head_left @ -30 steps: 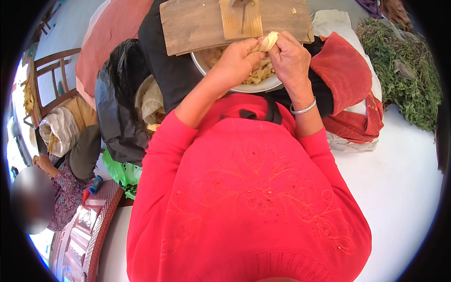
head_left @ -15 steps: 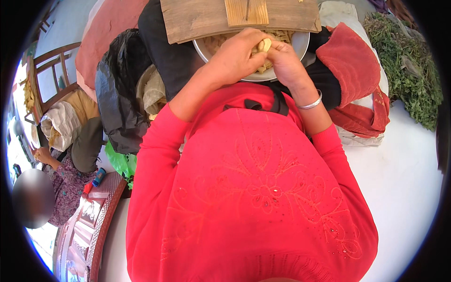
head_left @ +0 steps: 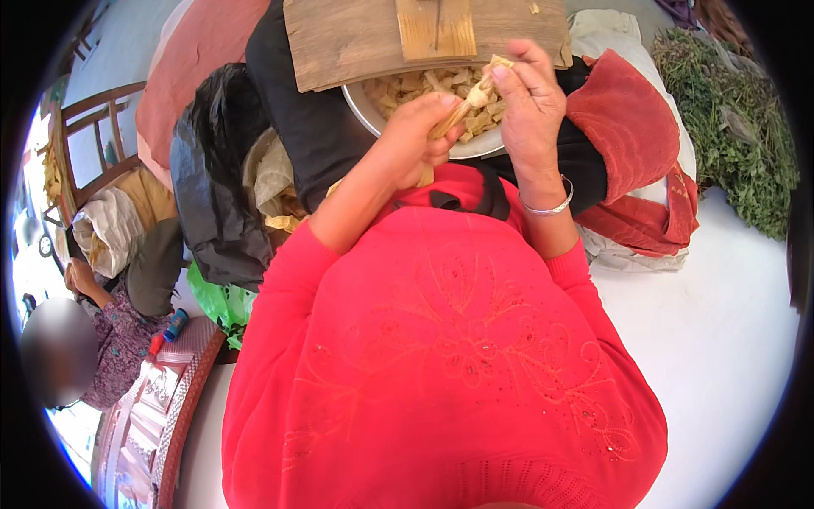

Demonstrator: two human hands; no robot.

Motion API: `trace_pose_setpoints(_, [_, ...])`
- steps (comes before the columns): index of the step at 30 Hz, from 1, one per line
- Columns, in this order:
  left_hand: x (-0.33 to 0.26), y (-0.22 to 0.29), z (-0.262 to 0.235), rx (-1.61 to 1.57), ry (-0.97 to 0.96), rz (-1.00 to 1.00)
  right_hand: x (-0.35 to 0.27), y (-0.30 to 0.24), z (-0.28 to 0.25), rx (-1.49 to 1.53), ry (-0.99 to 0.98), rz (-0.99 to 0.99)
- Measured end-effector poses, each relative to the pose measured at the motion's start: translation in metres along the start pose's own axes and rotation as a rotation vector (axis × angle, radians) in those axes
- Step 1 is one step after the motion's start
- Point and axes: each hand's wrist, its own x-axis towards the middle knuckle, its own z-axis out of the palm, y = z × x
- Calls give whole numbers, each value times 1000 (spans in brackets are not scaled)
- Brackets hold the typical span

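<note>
While both hands are meeting over the bowl [head_left: 475,146], they are sharing one pale yellow stalk [head_left: 465,103]. The left hand [head_left: 417,136] is curling closed around the stalk's lower end, fingers wrapped about it and thumb pressing along it. The right hand [head_left: 530,102] is pinching the upper, frayed tip between thumb and fingertips, with the other fingers bending loosely; a silver bangle [head_left: 549,206] is sitting on that wrist. The stalk is slanting up from the left fist toward the right fingers, just above the bowl's near rim.

The bowl is holding a heap of cut pale pieces [head_left: 424,85], and a wooden board [head_left: 356,42] is lying across its far side, covering part of it. A lighter wooden block [head_left: 437,27] is resting on the board. The bowl is sitting on dark cloth [head_left: 297,110] in the person's lap, above the red top [head_left: 441,356].

To the right, a red cloth [head_left: 632,144] is draping over a white bundle [head_left: 632,254], and a pile of green herbs [head_left: 733,144] is lying well beyond it on the white floor [head_left: 729,356]. To the left, a black bag [head_left: 208,195] is slumping beside a green bag [head_left: 216,301]. Farther left, another person [head_left: 119,331] is sitting near a wooden chair [head_left: 93,144].
</note>
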Motion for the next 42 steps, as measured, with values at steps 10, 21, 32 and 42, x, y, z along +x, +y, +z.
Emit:
trace_pose_setpoints(10, [-2,42,7,1449,133,1037,50,-14,-24,-34,-559,283])
trace_pose_setpoints(21, [22,86,-22,927,24,537,66,-8,-13,7,-548,341])
trace_pose_setpoints(32, [67,93,-54,1381,316,883,69,27,8,-438,-366,-25])
trace_pose_setpoints(42, [11,50,17,614,139,382,31,-12,29,-591,-262,-220])
